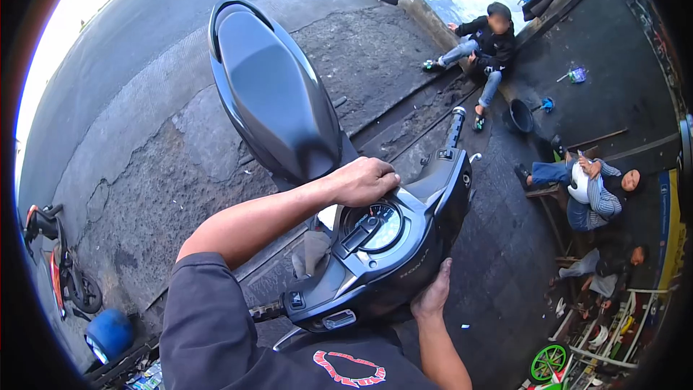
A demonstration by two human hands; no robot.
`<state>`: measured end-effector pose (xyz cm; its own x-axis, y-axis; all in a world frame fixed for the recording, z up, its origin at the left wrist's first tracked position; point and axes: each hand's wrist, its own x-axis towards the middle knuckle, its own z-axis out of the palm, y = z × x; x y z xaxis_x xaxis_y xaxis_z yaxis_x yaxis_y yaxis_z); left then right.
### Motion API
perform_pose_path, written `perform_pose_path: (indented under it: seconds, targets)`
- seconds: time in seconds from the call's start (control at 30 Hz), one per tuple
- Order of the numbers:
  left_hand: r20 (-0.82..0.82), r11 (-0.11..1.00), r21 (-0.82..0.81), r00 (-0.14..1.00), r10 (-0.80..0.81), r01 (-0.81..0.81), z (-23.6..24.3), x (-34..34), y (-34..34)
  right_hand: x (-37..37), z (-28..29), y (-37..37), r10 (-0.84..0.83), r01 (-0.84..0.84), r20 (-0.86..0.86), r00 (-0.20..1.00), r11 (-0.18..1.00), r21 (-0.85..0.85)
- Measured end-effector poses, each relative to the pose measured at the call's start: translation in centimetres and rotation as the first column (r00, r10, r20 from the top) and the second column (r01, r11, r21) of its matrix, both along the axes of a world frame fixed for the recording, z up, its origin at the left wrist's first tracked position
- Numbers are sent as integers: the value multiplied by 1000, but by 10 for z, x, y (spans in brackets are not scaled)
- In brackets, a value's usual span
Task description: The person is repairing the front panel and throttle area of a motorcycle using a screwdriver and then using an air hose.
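Note:
A scooter's grey-and-black handlebar cover [404,260] is right in front of me, with the round speedometer [372,228] in it. My left hand [364,180] reaches across the dial, its fingers curled over the seat-side edge of the cover. Low on the opposite side, my right hand [433,294] presses against the cover's dark front face; its thumb shows, and most of its fingers are hidden behind the cover. A dark oblong piece [363,237] overlaps the dial. The right grip [456,128] points away from me, and the left grip [266,311] lies near my left sleeve.
Beyond the handlebar stretches the scooter's long dark seat [271,87]. A grey cloth [312,253] hangs beside the cover. One person [495,47] sits on a kerb near a black bucket [518,115]; another [595,188] holds a white helmet [580,179]. A blue drum [110,336] stands at left.

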<state>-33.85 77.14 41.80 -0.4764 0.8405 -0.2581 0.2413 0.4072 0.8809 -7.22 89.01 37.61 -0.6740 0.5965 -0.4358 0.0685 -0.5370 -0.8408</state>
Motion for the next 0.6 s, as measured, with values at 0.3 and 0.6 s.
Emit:
perform_pose_path:
  seconds: [0.3,0.6]
  targets:
    - [-35,983,-175,997,-69,62,18,-6,16,3,-20,7,-18,11,-55,998,993,-120]
    - [-22,999,1,999,-44,44,16,-4,19,4,-15,8,-6,1,-42,999,993,-115]
